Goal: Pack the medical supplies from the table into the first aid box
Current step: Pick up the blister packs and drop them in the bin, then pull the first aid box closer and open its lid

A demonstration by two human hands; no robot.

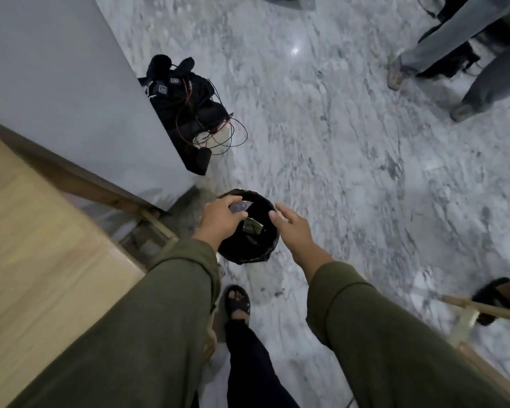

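My left hand (221, 214) is closed around a small crinkly clear wrapper (240, 208), pinched in my fingers right over the black bin (248, 248). I cannot tell what the wrapper was for. My right hand (292, 228) is loose and holds nothing, fingers spread, at about 3 o'clock from the bin and partly over its rim. Down inside the bin, between my two hands, lies a little green packet (252, 226). The bin has a black bag in it and stands on the grey marble floor (351, 172). At 6 o'clock from the bin is my foot in a dark sandal (238, 301). At 9 o'clock is the light wooden desk (42, 245), and I see only its bare corner. At 11 o'clock a black bag with red wires (195, 113) sits on the floor by a white wall. The first aid box does not show here. At 1 o'clock, well apart, stand someone's legs in grey trousers (454, 54).
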